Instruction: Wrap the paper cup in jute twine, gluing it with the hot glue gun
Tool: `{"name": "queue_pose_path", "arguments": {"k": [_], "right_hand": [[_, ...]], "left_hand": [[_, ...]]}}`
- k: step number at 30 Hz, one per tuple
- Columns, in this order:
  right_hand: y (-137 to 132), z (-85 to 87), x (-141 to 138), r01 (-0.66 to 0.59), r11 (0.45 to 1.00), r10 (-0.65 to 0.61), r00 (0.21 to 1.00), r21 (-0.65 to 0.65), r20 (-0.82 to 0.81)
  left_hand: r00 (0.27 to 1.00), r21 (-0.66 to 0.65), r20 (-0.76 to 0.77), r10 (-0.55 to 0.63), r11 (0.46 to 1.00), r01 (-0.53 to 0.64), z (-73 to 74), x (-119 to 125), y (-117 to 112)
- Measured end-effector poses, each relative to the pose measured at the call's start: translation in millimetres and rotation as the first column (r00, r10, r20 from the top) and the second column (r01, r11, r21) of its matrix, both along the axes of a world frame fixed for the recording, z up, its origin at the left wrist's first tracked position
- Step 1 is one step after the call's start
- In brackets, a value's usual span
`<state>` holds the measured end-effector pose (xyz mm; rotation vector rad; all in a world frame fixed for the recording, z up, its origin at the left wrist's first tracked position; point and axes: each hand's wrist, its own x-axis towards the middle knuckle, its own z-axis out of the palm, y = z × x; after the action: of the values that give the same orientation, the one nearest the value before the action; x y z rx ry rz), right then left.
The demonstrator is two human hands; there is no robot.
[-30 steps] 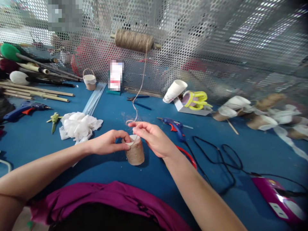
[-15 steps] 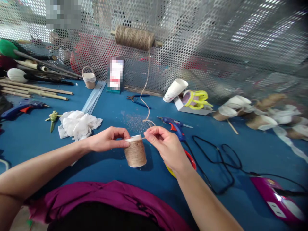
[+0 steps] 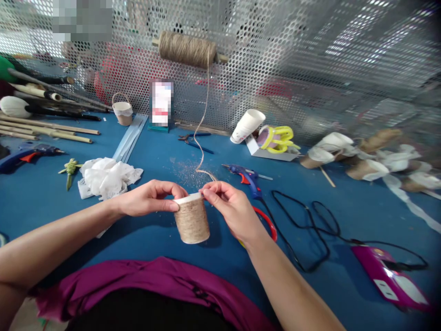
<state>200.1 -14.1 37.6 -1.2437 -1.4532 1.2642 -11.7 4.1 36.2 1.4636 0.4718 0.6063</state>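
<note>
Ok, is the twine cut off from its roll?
No, the twine runs unbroken from the roll down to the right hand.

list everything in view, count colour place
wrapped cup: 1, tan, centre
spool: 1, brown, back
twine: 1, tan, middle
mesh: 1, grey, back
table: 1, blue, beneath
basket: 1, tan, back
strips: several, blue, left
blurred item: 1, white, back
pliers: 1, blue, middle
glue guns: 2, blue, either side
lace: 1, white, left
ornament: 1, green, left
sticks: several, tan, left
cup stack: 1, white, back
box: 1, white, back
cup pile: several, brown, right
power strip: 1, purple, right
cord: 1, black, right
loop: 1, red, right
left hand: 1, bare, holding cup
right hand: 1, bare, at twine
</note>
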Motion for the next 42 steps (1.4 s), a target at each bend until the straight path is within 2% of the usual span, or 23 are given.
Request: {"name": "queue_pose_path", "arguments": {"k": [8,17,21,24,27,32,36,42], "right_hand": [[0.6,-0.4,-1.7,-0.153,0.984,0.130,0.967,-0.092,-0.219],[-0.4,-2.5,-0.7,-0.191,0.974,0.143,0.933,-0.120,-0.330],[1.2,-0.4,2.6,-0.155,0.986,0.134,0.960,-0.068,-0.246],[1.8,1.6,4.4,-0.137,0.991,0.137,0.987,0.002,-0.088],[0.8,2.2,2.7,-0.174,0.983,0.171,0.984,0.057,0.057],[-2.4,1.5,-4.7,-0.230,0.967,0.206,0.959,0.108,0.196],[-3.7,2.1,-6.9,-0.230,0.967,0.202,0.954,0.106,0.223],[-1.9,1.1,-2.1,-0.230,0.970,0.215,0.961,0.074,0.174]], "left_hand": [[0.991,-0.020,0.128,-0.045,0.999,0.048,-2.6,-1.2,2.0],[0.993,-0.074,0.119,-0.007,0.997,0.015,-5.1,-1.6,2.0],[0.998,-0.076,0.048,0.040,0.996,-0.036,-8.8,-2.5,3.7],[0.998,0.041,-0.043,0.047,0.998,-0.045,-9.6,-2.2,4.7],[0.979,0.183,-0.187,0.077,0.982,-0.042,-7.2,1.0,3.4],[0.929,0.247,-0.346,0.132,0.968,-0.046,-1.8,12.4,-2.1],[0.915,0.259,-0.365,0.169,0.963,-0.075,-1.5,17.2,-4.6],[0.946,0.182,-0.297,0.133,0.980,-0.080,-3.5,11.4,-6.5]]}}
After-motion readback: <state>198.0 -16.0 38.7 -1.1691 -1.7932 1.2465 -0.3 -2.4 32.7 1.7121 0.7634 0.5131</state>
